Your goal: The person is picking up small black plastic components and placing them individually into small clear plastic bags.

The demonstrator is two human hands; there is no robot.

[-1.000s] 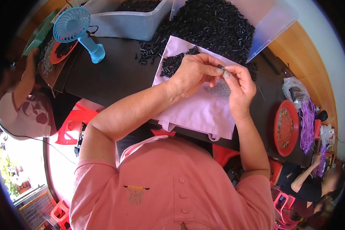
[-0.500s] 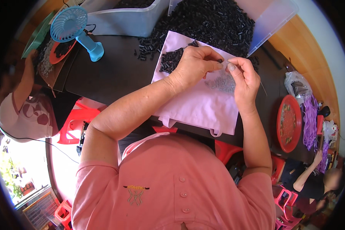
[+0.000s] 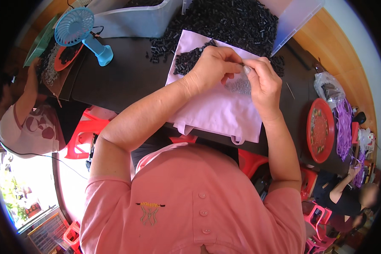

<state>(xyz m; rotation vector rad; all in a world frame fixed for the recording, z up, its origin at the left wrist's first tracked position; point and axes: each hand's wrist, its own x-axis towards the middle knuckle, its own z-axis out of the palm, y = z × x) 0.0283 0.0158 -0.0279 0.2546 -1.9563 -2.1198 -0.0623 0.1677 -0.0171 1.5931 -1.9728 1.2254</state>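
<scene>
Well left of the bag [image 3: 224,114], we see a co-worker [image 3: 29,131] seated, with a red plate [image 3: 59,64] of black bits nearer to us. Next comes a blue fan [image 3: 74,26], standing on the table [image 3: 114,80] left of the bag, then a grey tub [image 3: 131,26] beyond its upper left corner. On the bag's upper left part lies a small black pile [image 3: 185,62]. Our left hand [image 3: 213,67] is over the bag's upper part, thumb and forefinger clamped on a dark piece [image 3: 243,64], mostly hidden. Behind the bag spreads a large black heap [image 3: 233,25]. Pale bits [image 3: 240,86] lie on the bag below our fingertips. Our right hand [image 3: 263,82] meets the left above the bag's right side, thumb and forefinger close together; we cannot tell whether they grip anything. Right of the bag are a thin rod [image 3: 290,90], a red tray [image 3: 312,146] and purple strands [image 3: 343,127].
</scene>
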